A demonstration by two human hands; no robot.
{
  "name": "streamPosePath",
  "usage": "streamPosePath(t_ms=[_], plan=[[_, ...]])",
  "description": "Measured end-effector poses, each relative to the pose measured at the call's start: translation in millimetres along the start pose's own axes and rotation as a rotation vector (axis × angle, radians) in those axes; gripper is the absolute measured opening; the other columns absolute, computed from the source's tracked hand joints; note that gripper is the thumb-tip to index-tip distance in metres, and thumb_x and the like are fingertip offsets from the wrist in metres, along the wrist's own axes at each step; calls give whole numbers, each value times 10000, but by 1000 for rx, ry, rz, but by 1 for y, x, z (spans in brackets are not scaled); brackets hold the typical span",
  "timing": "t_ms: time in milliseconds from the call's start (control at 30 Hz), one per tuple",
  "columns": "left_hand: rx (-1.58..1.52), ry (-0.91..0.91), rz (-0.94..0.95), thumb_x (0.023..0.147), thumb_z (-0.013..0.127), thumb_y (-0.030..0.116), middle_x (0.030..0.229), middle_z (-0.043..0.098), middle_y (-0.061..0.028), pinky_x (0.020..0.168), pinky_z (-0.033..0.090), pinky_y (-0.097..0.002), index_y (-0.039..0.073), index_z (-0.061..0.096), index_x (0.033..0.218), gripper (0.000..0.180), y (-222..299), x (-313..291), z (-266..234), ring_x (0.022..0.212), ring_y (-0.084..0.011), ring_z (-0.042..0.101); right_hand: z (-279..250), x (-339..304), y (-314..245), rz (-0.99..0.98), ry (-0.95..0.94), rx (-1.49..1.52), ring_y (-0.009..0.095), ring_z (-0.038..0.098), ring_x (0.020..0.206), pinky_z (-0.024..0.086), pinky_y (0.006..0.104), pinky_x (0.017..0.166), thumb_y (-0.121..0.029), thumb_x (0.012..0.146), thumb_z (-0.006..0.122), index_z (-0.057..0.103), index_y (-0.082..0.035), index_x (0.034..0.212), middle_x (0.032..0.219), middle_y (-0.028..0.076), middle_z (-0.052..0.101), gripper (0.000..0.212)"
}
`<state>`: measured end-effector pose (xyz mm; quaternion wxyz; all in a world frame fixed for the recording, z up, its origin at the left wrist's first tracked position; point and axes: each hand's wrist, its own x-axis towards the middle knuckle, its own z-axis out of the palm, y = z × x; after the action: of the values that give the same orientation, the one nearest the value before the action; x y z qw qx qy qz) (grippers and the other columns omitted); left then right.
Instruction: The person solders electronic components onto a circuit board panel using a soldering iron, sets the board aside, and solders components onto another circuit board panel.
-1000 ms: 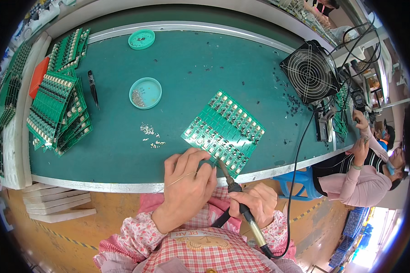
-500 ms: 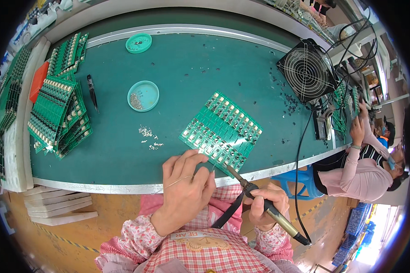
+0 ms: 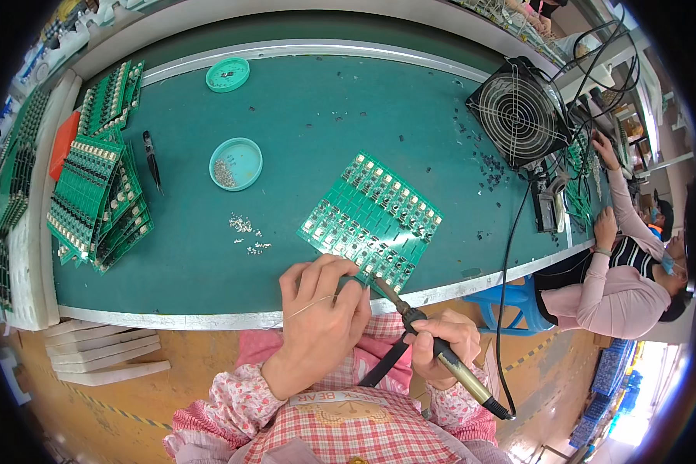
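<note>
A green circuit board panel [image 3: 371, 220] with rows of small white and dark parts lies at an angle near the bench's front edge. My right hand [image 3: 446, 346] is closed round the handle of a soldering iron [image 3: 460, 370]. The iron's tip rests at the panel's near edge, by the front row of parts. Close to the tip, my left hand [image 3: 321, 317] has its thumb and forefinger pinched together over the panel's near-left edge. A thin solder wire [image 3: 315, 306] runs across this hand; its end at the fingertips is hard to make out.
At left lie stacked panels [image 3: 93, 185], tweezers [image 3: 153, 161] and a red box [image 3: 64, 145]. Two round teal dishes [image 3: 247, 185] and loose white parts [image 3: 243, 224] sit mid-bench. A fan [image 3: 516, 114] stands right; the iron's cord [image 3: 505, 286] hangs nearby. A co-worker [image 3: 607, 286] sits far right.
The whole view has shifted slightly. The iron's handle has swung a little left while its tip stays at the panel's near edge. The co-worker's far arm now reaches farther forward.
</note>
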<state>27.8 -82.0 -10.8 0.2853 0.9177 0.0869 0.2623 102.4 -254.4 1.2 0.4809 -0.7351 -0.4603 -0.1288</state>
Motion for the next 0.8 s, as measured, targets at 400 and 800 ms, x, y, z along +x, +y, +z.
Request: streamPosePath(t_ms=[400,800], plan=[[-4,5,11,754,744,47,1083,622,-69,893,386,-439,51,584,777,161,-2,-2,2,1059,-264,613,-1,10,-5,-179,-165,-145,149,531,485,425,272,447,0,680,774,676,-42,1005,599,0,543,342],[-38,11,30,767,728,41,1089,626,-70,870,399,-429,49,587,812,148,-5,-4,-1,1065,-264,619,-14,22,-8,-38,-149,39,166,578,483,457,285,451,50,733,737,650,-15,940,623,36,625,234]])
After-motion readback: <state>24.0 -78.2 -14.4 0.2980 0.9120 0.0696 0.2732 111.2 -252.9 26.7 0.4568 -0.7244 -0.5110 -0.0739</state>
